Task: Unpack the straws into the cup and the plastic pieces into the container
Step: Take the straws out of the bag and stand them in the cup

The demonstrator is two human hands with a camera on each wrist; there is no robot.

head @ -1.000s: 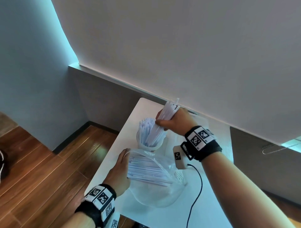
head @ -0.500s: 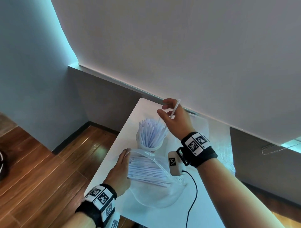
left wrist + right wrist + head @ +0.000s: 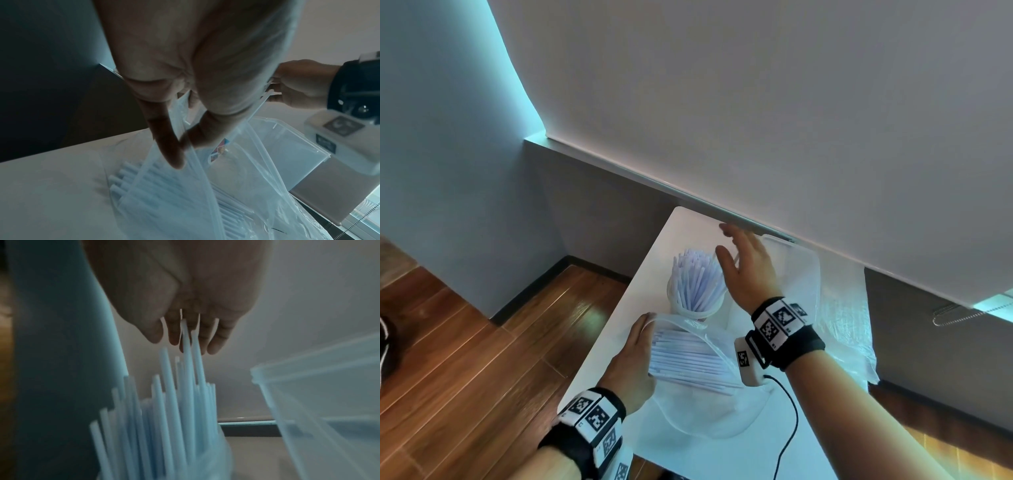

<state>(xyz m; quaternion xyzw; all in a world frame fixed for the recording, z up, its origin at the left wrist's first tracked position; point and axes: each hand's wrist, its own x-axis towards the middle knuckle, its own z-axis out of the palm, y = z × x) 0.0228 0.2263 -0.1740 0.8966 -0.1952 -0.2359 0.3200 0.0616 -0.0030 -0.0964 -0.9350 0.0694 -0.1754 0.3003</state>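
Since half a second ago our right hand [image 3: 748, 265] has let go of the last straw it pinched and spread its fingers; it now hovers flat just beside and above the tips of the straws [image 3: 697, 281] standing in the cup [image 3: 693, 310], holding nothing. A second ago that hand was gripping a whole bunch over the cup, so the bunch has gone in. The right wrist view shows straight fingers [image 3: 213, 344] close to the tallest tips, perhaps brushing them; we cannot tell for sure.

Our left hand [image 3: 633, 363] has not shifted. It pinches the open mouth of the clear bag [image 3: 698, 411] between thumb and forefinger, as the left wrist view shows, and keeps it spread on the tabletop [image 3: 688, 226].

The coming move, we judge, turns on the bundle of straws in the bag [image 3: 688, 356]. It lies flat, nearer us than the cup, its long axis running left to right across the tabletop, with one end against our left hand. Our right hand is free but sits beyond the cup, so it must come back toward us and reach into the bag's mouth. The clear container [image 3: 794, 270] stands just right of the cup, under our right wrist. We see no plastic pieces in it.
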